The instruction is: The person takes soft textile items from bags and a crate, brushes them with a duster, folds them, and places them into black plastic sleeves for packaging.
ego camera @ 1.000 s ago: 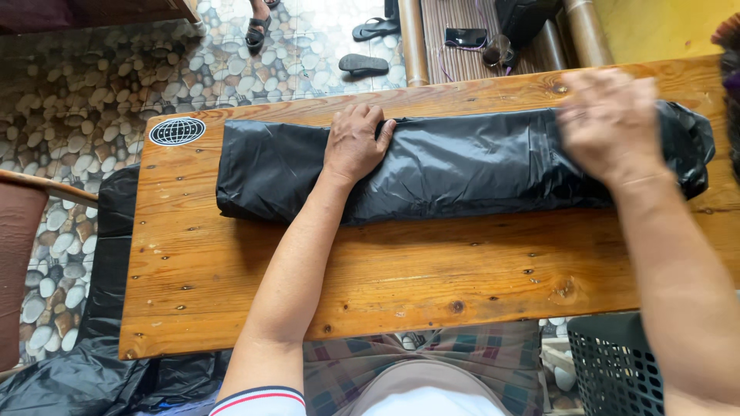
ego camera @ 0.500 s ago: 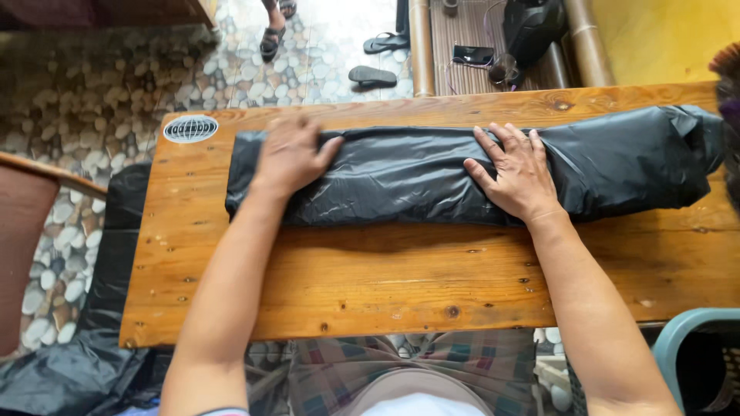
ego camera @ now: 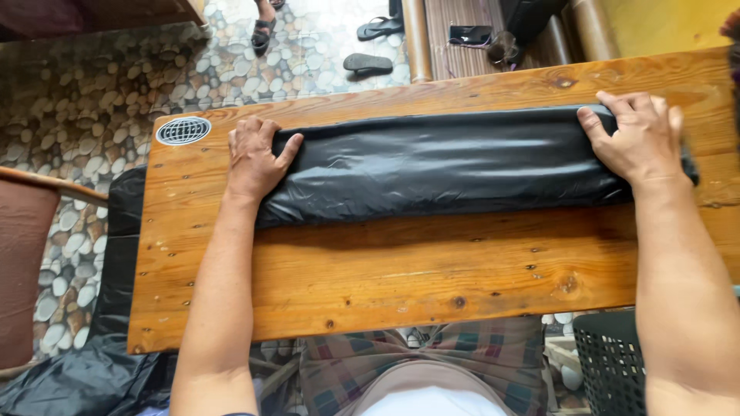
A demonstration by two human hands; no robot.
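Both hands slid outward — left hand [ego camera: 254,158], right hand [ego camera: 638,139] pressing flat, grip released, on the black plastic roll [ego camera: 447,166].

Long black plastic roll [ego camera: 455,166], glossy and wrinkled, lying flat across the counter [ego camera: 401,270] from nine to three o'clock.

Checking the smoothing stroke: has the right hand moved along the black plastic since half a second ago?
Yes. The right hand has slid outward from the middle of the black plastic roll to its right end, judged against the wooden table.
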